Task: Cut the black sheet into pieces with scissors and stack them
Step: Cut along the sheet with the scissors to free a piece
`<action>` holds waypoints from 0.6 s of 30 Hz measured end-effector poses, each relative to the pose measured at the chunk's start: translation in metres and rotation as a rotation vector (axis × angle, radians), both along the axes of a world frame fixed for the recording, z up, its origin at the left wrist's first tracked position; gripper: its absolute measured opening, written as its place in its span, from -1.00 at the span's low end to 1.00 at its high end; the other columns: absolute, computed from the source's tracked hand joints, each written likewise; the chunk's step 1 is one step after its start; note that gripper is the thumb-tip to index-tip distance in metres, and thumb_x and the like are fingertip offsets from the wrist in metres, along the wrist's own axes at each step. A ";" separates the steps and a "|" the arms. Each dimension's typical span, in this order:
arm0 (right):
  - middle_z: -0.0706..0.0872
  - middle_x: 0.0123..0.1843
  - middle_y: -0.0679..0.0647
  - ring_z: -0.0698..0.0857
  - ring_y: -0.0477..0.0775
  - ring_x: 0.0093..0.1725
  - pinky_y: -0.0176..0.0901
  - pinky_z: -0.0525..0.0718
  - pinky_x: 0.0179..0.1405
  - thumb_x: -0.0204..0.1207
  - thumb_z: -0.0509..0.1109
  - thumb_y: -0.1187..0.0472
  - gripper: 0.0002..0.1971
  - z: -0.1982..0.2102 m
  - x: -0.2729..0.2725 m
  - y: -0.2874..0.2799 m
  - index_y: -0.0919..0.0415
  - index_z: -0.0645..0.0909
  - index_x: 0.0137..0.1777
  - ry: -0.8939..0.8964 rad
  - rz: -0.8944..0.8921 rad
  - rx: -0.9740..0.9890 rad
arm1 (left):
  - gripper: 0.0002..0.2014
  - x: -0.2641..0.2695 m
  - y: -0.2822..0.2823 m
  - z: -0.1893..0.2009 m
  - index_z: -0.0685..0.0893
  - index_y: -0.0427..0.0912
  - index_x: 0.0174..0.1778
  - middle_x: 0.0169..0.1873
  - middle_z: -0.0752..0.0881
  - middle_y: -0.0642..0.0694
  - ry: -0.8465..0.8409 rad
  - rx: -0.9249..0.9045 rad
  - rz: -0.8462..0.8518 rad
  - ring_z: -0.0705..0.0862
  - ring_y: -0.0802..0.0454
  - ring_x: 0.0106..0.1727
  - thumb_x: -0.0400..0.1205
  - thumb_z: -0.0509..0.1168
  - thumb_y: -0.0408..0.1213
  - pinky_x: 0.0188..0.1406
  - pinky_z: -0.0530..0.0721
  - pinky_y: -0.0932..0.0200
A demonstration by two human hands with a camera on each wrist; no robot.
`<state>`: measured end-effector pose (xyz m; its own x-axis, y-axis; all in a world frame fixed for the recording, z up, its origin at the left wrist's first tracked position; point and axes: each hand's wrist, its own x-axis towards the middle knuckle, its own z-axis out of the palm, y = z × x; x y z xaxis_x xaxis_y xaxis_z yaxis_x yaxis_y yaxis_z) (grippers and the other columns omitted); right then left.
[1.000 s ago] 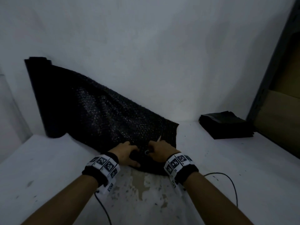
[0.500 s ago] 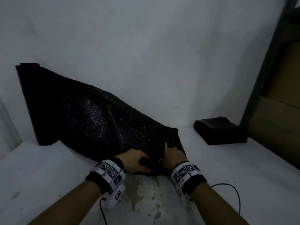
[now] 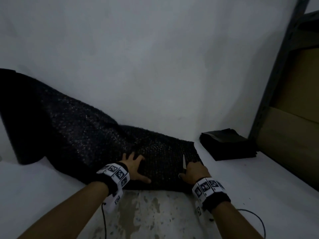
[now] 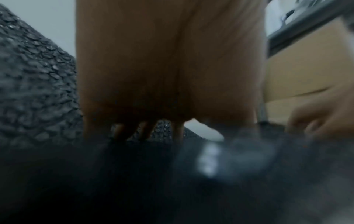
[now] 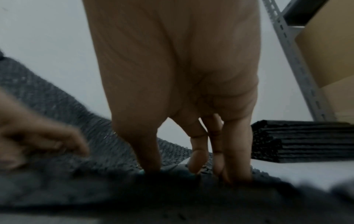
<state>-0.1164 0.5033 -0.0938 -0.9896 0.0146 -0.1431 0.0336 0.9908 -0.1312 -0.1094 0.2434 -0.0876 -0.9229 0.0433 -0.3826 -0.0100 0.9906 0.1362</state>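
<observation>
The left hand [image 3: 133,167] lies flat with fingers spread and straight, pressing the near end of the black sheet [image 3: 89,140] to the table [image 3: 43,187]. Just to its right on the same sheet, the right hand [image 3: 194,171] has its fingers curled around the scissors [image 3: 184,163], whose pale blade pokes up past the knuckles. The sheet's near end lies on the table and the rest climbs the wall to the left. To the right of the sheet, well apart, sits the stack of cut pieces [image 3: 227,144]. To cut well, the flat hand should probably hold the sheet taut beside the blade, fingers clear of the cutting line, while the scissors travel straight away from the body. The head view alone shows the blade and the whole sheet; the right wrist view shows fingers [image 5: 199,154] bent onto teal handles and the stack's many layers. The left wrist view is largely blurred.
</observation>
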 end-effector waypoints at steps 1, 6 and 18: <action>0.74 0.19 0.15 0.73 0.11 0.16 -0.16 0.65 -0.02 0.57 0.42 -0.20 -0.54 -0.001 -0.004 0.001 0.23 0.69 0.13 -0.015 -0.001 -0.002 | 0.15 -0.001 0.001 -0.005 -0.04 0.23 0.70 0.74 -0.16 -0.18 -0.035 -0.017 0.000 -0.13 -0.50 0.69 0.29 0.38 0.54 0.61 0.17 -0.47; 0.75 0.13 0.15 0.75 0.12 0.10 -0.16 0.69 -0.05 0.56 0.45 -0.05 -0.66 -0.002 -0.018 0.003 0.17 0.50 -0.26 -0.042 0.005 -0.006 | 0.21 -0.006 0.010 -0.003 -0.22 0.30 0.72 0.74 -0.22 -0.22 -0.087 -0.115 -0.016 -0.08 -0.54 0.68 0.30 0.36 0.56 0.64 0.14 -0.42; 0.69 0.25 0.26 0.70 0.23 0.21 -0.08 0.71 0.12 0.56 0.50 0.01 -0.59 0.002 -0.018 0.009 0.32 0.64 0.23 -0.056 -0.011 -0.057 | -0.10 -0.002 0.014 0.009 0.31 -0.04 0.69 0.62 0.40 -0.11 0.040 -0.001 -0.134 0.40 -0.12 0.59 0.50 0.43 0.29 0.59 0.36 0.06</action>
